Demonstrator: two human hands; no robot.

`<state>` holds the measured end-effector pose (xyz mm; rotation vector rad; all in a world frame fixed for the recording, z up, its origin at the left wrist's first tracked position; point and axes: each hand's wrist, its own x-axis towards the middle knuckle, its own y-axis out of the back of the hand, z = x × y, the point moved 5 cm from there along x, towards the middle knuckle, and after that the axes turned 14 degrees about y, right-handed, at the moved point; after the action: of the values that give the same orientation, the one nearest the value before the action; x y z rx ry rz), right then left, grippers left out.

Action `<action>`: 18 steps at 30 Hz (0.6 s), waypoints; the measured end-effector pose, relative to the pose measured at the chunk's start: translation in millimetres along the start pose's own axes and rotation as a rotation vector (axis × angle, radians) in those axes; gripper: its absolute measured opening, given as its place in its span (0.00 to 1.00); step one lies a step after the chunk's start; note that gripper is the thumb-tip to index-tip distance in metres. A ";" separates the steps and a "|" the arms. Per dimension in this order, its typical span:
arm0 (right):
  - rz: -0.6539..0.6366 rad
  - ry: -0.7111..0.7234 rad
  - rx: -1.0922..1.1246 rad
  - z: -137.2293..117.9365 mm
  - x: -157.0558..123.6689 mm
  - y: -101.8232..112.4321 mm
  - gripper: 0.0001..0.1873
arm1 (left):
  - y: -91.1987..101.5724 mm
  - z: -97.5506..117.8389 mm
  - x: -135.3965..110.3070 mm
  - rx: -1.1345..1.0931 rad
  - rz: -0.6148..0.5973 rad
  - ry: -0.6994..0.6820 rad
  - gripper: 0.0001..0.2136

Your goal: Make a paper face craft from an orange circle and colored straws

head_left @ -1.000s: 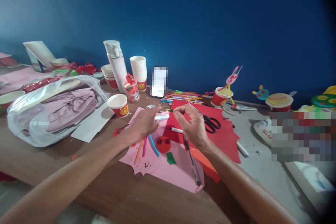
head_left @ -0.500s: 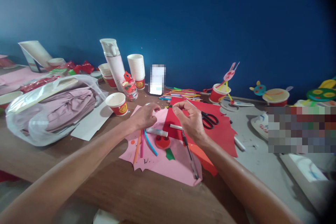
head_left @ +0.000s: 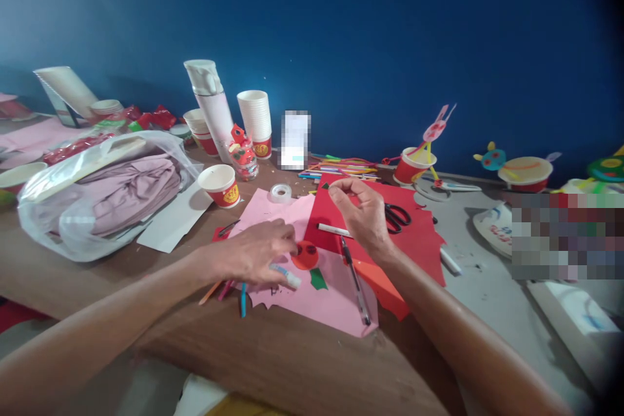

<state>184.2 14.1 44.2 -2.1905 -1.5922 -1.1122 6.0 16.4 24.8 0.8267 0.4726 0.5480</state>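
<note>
My left hand (head_left: 258, 250) is low over the pink paper (head_left: 336, 312), its thumb and fingers apart. Its fingertips reach the edge of an orange-red paper circle (head_left: 306, 256) with dark spots. A white tube (head_left: 286, 277) lies by the thumb, partly covered. Colored straws, among them a blue one (head_left: 243, 300), stick out below this hand. My right hand (head_left: 361, 211) is raised above the red paper (head_left: 414, 253), thumb and forefinger pinched on a small green paper piece (head_left: 325, 186). Between the hands lie a white marker (head_left: 334, 230) and a green paper scrap (head_left: 318, 278).
Black-handled scissors (head_left: 397, 218) and a pen (head_left: 355, 283) lie at right. A tape roll (head_left: 280, 193), paper cup (head_left: 219, 186), cup stack (head_left: 256, 123), phone (head_left: 295, 140) and flask (head_left: 212, 110) stand behind. A plastic bag (head_left: 107, 201) fills the left. Cup animals (head_left: 414, 166) sit at right.
My left hand has come down and toward me onto the pink paper. The tube and straws have shifted nearer and to the left. My right hand keeps its pinch.
</note>
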 end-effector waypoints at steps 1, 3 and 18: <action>-0.001 0.001 0.000 0.7 -0.1 -0.4 0.06 | -5.8 -0.7 -5.9 0.070 -0.035 -0.028 0.11; -0.005 0.002 0.002 2.2 -0.8 -1.5 0.07 | -13.2 -4.9 -13.9 0.138 -0.046 -0.063 0.09; 0.016 -0.090 0.027 14.1 -2.1 -1.3 0.07 | 34.1 -30.4 67.1 -0.434 0.153 0.094 0.06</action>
<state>189.1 21.1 32.7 -2.2611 -1.6125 -0.9954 30.2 93.9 21.8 0.4238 0.3591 0.8001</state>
